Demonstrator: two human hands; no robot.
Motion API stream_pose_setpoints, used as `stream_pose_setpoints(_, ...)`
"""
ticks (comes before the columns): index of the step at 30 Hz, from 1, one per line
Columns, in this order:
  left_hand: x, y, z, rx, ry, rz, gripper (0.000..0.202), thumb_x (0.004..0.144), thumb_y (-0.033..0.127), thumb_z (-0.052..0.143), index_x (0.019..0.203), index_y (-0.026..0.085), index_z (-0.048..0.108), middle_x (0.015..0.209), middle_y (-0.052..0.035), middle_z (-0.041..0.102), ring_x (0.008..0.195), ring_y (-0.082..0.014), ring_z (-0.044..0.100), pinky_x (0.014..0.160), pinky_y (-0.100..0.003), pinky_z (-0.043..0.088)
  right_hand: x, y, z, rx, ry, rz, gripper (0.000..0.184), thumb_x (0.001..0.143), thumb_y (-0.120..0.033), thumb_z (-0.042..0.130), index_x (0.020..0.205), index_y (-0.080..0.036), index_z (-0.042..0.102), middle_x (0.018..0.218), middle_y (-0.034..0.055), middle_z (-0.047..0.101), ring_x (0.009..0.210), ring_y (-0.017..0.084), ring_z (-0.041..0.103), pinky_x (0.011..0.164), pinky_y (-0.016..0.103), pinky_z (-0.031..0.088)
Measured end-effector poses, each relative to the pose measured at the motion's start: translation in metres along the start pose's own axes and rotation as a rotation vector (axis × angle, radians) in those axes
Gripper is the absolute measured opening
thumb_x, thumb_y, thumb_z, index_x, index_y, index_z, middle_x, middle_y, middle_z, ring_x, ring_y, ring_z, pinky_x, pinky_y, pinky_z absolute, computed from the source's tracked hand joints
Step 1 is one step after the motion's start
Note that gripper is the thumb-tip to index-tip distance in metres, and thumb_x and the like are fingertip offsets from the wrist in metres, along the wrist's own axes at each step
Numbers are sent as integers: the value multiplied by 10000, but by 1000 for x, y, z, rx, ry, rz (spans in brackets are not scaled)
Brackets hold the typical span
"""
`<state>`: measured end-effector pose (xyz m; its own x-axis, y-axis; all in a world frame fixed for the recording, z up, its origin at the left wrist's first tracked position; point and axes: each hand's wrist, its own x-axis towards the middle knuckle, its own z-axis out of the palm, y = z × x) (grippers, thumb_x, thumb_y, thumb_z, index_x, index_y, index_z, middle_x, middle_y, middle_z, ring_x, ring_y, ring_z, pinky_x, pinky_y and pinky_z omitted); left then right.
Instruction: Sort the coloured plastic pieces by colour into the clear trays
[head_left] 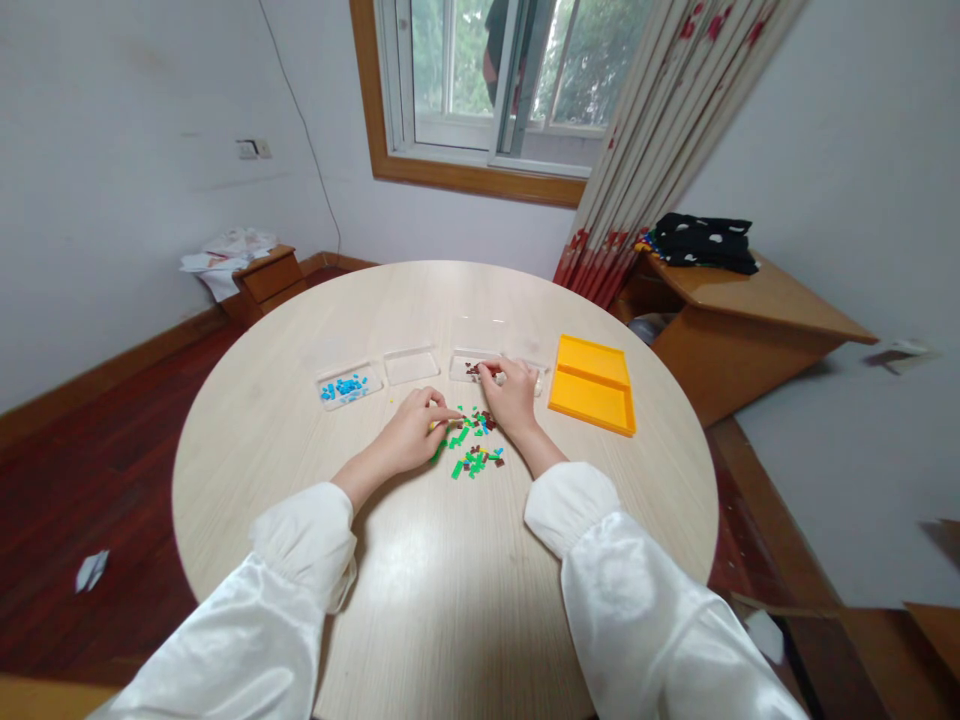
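Note:
Over the left edge of a mixed pile of small building bricks (463,436) is my left hand (411,432). Its index finger reaches onto the pile, and the other fingers are curled. A bit of yellow shows by its fingers, but I cannot make out what it is. My right hand (513,398) is closed in a pinch at a clear plastic box (459,376) with small brown bricks (471,368) in it. Whatever lies between those fingertips is hidden. Nearer to me is a second cluster of green, brown, yellow and blue bricks (477,463).
A clear box (379,385) of blue bricks stands on the left, beside another clear box (411,378). An open yellow case (592,384) lies at the right of the round table (450,580). Beyond the table are a wooden cabinet (750,320) and a curtain (637,130).

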<state>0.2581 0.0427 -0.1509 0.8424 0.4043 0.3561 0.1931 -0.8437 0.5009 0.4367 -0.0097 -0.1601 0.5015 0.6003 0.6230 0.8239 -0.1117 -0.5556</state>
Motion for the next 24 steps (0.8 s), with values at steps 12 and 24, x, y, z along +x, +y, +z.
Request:
stream_pose_setpoints(12, -2, 3, -2, 79, -89, 45, 273, 837, 185, 472, 957, 225, 715, 962, -87, 516, 945, -222, 457, 878, -400, 394, 4, 6, 2, -121, 53, 185, 255, 862, -369, 488, 832, -225, 697, 835, 46, 707, 885, 220, 546, 886, 398, 265)
stream_pose_setpoints(24, 0, -3, 1, 48, -75, 1, 152, 797, 197, 578, 827, 209, 727, 895, -74, 552, 896, -209, 481, 841, -374, 400, 2, 10, 6, -68, 48, 130, 255, 864, -365, 490, 845, -227, 705, 800, 71, 693, 846, 234, 537, 874, 425, 268)
